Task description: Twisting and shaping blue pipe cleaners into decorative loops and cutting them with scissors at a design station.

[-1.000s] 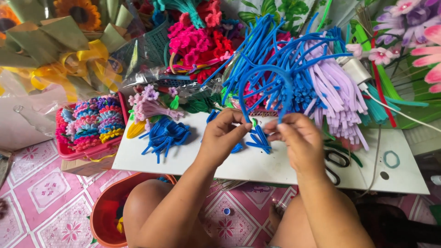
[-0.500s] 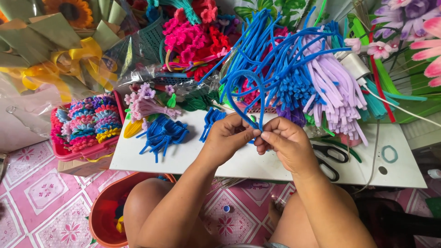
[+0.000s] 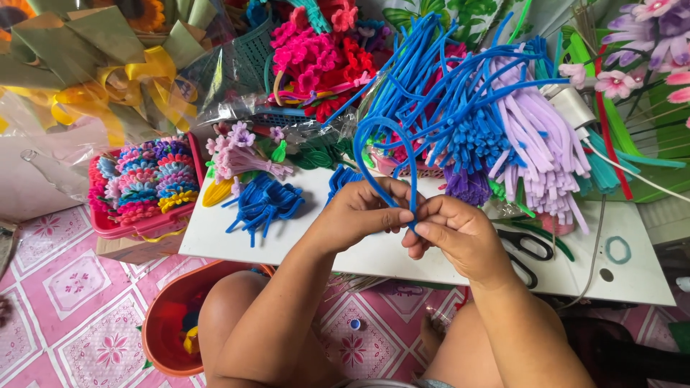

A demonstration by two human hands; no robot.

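Both hands, left hand and right hand, pinch shut on a looped blue pipe cleaner above the white surface's front edge, scissors nearby.

I count two hands, one pair of scissors, one red tray, one orange bucket.

White board on pink tiled floor, blue pipe-cleaner pieces, black scissors, teal ring
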